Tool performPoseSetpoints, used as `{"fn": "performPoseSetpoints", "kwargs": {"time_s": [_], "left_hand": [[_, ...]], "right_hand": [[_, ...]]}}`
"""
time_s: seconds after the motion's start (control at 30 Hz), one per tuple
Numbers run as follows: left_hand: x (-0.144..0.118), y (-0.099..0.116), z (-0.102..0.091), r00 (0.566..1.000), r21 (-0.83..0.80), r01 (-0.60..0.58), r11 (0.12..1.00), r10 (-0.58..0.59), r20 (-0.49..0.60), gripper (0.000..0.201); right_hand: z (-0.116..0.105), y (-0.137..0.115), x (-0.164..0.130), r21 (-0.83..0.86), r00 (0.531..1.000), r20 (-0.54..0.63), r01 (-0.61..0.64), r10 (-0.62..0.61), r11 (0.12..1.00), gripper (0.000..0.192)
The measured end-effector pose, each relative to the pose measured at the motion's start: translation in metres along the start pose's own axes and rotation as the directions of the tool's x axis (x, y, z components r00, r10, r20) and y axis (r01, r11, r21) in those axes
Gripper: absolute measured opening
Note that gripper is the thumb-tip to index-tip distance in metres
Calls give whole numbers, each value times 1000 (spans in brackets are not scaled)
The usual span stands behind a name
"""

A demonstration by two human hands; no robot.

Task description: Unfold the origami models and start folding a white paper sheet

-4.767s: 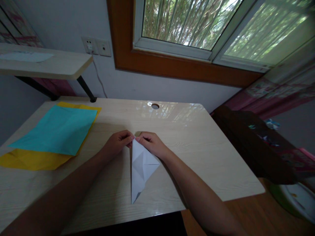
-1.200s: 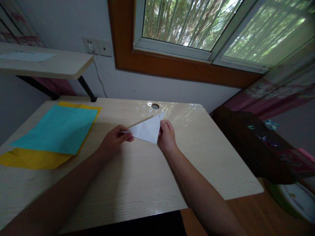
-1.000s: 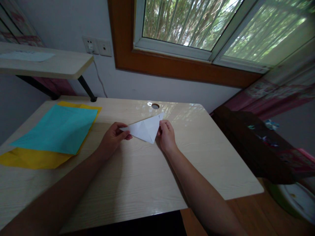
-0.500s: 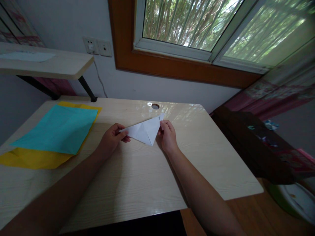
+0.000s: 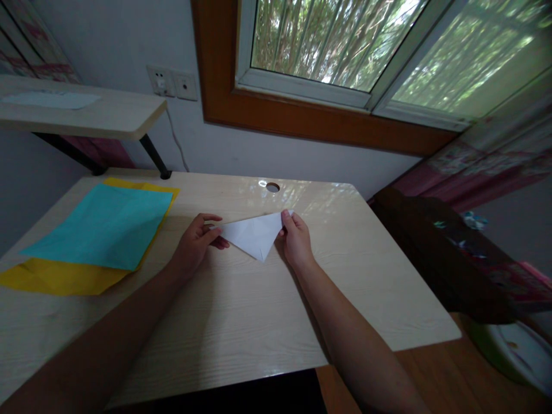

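Observation:
A folded white paper (image 5: 255, 232), roughly triangular with one corner pointing toward me, is held up over the desk between both hands. My left hand (image 5: 199, 238) pinches its narrow left tip between thumb and fingers. At the paper's upper right corner, my right hand (image 5: 296, 237) grips with the thumb on top; that corner is partly hidden by the thumb. Faint crease lines show near the lower point.
On the desk (image 5: 241, 322), a turquoise sheet (image 5: 103, 227) lies over a yellow sheet (image 5: 64, 279) at the left. A raised shelf (image 5: 125, 118) stands at the back left. Near the back edge is a round cable hole (image 5: 272, 187). A dark cabinet (image 5: 431, 253) stands beyond the right side.
The paper's right end has tipped slightly lower and its lower point has moved a little toward me. My right thumb has shifted onto the upper right corner. The left hand keeps its pinch.

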State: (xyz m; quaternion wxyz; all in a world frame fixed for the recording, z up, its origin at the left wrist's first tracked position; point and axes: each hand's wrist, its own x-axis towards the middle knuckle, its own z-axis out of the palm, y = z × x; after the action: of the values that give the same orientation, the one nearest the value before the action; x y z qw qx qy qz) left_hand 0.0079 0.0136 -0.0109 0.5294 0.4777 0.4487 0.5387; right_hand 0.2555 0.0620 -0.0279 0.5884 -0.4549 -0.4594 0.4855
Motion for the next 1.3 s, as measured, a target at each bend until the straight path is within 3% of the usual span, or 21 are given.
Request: {"fn": "performPoseSetpoints", "kwargs": {"time_s": [0.7,0.9,1.3], "left_hand": [[-2,7,0,997,-14,-30,999,29,-65,37],[-1,6,0,996,29,-38,999,40,-74,34],[3,3,-4,984,178,-117,977,138,-113,46]], "right_hand": [[2,-5,-1,36,1000,-21,-7,7,999,46],[2,-6,-1,59,1000,-17,-2,3,998,45],[2,-6,-1,33,1000,18,8,-8,999,31]]}}
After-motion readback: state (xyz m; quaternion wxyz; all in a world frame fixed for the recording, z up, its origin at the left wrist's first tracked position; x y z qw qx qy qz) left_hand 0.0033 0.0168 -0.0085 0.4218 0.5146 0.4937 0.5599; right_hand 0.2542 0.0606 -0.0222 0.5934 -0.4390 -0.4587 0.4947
